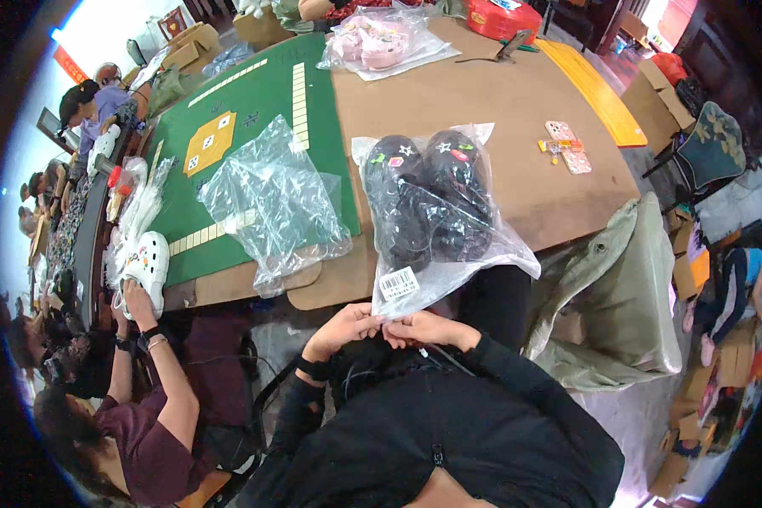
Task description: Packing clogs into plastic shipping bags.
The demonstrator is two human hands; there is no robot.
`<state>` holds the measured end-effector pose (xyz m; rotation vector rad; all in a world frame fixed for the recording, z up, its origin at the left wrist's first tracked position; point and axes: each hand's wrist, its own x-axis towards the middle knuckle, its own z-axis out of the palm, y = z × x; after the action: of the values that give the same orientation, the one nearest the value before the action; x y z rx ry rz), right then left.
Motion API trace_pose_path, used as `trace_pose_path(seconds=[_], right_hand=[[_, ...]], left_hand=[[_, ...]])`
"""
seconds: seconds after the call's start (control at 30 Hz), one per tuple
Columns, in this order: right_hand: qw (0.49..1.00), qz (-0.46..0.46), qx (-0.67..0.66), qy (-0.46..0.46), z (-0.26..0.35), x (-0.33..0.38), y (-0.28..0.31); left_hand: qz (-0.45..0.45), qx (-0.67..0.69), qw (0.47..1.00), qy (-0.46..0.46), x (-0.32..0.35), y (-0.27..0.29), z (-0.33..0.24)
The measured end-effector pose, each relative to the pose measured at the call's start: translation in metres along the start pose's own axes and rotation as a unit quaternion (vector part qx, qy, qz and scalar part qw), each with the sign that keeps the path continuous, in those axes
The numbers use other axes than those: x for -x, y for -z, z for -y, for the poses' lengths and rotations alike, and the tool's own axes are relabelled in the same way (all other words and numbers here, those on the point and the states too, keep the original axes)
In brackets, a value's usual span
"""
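Observation:
A clear plastic bag (483, 254) holding a pair of black clogs (427, 195) with small coloured charms lies on the brown table (499, 102), its open end hanging over the near edge. My left hand (340, 326) and my right hand (427, 328) meet at that open end and pinch the bag's edge below a white barcode sticker (398, 283). Both arms wear black sleeves.
An empty crumpled clear bag (275, 199) rests on a green mat (245, 127) to the left. A bagged pair of pink shoes (381, 42) lies farther back. At my left a person holds a white clog (144, 262). A grey-green sack (618, 296) stands on my right.

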<state>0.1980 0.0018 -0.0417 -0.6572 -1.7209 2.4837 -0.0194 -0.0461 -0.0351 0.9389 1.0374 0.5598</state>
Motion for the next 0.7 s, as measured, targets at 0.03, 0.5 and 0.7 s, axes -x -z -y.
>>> trace_pose_path(seconds=[0.03,0.5,0.7], right_hand=[[1.000,-0.017,-0.001,0.017,0.000,-0.005,-0.002],[0.988,-0.114,-0.043,0.099,-0.015,-0.037,-0.010],[0.986,-0.113,-0.079,0.089,-0.014,-0.034,-0.011]], left_hand=[[-0.002,0.021,1.000,0.002,0.000,0.002,0.001],[0.010,0.031,0.999,-0.032,-0.001,0.008,0.015],[-0.021,0.017,0.999,-0.034,0.001,0.008,0.015]])
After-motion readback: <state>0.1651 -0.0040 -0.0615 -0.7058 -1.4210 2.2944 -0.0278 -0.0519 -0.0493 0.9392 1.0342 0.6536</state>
